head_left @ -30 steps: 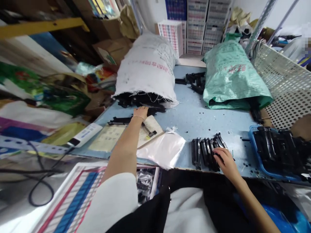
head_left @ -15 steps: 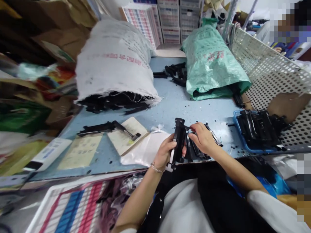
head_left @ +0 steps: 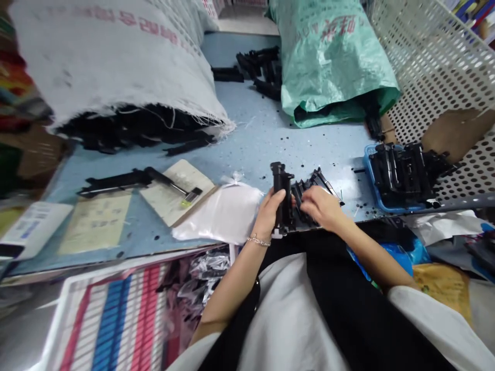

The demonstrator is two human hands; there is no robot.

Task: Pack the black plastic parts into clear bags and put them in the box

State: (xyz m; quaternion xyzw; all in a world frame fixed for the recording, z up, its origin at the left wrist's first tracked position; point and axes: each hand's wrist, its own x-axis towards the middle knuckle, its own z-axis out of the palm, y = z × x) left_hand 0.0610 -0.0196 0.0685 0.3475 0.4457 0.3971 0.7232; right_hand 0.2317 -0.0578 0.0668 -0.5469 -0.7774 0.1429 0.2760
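Note:
My left hand (head_left: 269,210) is closed around a long black plastic part (head_left: 281,193), holding it upright at the near edge of the blue table (head_left: 263,139). My right hand (head_left: 320,206) rests with bent fingers on a row of similar black parts (head_left: 309,188) lying beside it, right next to the held piece. A clear plastic bag (head_left: 222,214) lies flat just left of my left hand.
A white woven sack (head_left: 112,56) spilling black parts lies at the back left, a green sack (head_left: 328,56) at the back right. A blue tray (head_left: 402,178) of black parts sits on the right beside a perforated white panel (head_left: 436,77). Paper sheets and a black tool (head_left: 135,178) lie left.
My left hand pulled back from the white sack to the near edge and took hold of a black part. The view swung down and right; my right hand stayed on the row of parts.

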